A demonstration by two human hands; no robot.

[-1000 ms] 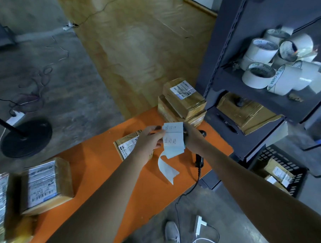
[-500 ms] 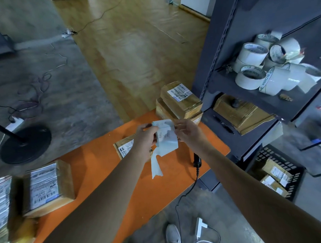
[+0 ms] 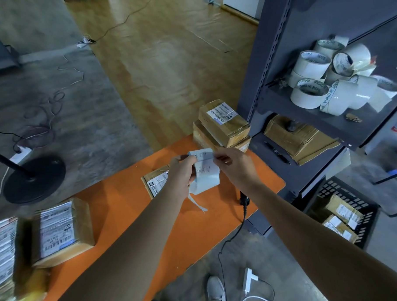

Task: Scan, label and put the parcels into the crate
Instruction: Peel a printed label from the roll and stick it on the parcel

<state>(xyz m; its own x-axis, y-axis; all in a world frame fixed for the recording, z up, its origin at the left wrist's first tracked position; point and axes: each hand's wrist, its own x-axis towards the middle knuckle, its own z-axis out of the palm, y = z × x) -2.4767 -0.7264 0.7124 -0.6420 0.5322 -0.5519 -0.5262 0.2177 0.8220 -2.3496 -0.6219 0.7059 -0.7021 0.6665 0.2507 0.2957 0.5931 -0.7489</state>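
My left grip (image 3: pixel 182 173) and right grip (image 3: pixel 235 167) pinch a white paper label strip (image 3: pixel 206 176); the brown cardboard parcel (image 3: pixel 154 184) lies beneath the left one.

Four parcels can be told apart on the counter (image 3: pixel 117 199): a stack of two (image 3: pixel 223 123), one flat parcel (image 3: pixel 154 183) mid-counter and one left parcel (image 3: pixel 62 231). The blurred pile (image 3: pixel 6 249) at the edge cannot be counted. One crate (image 3: pixel 369 220) holds at least two parcels. At least six tape rolls (image 3: pixel 308 94) lie on the shelf (image 3: pixel 293 114). There is one label strip (image 3: pixel 206 175) and one scanner (image 3: pixel 243 197).
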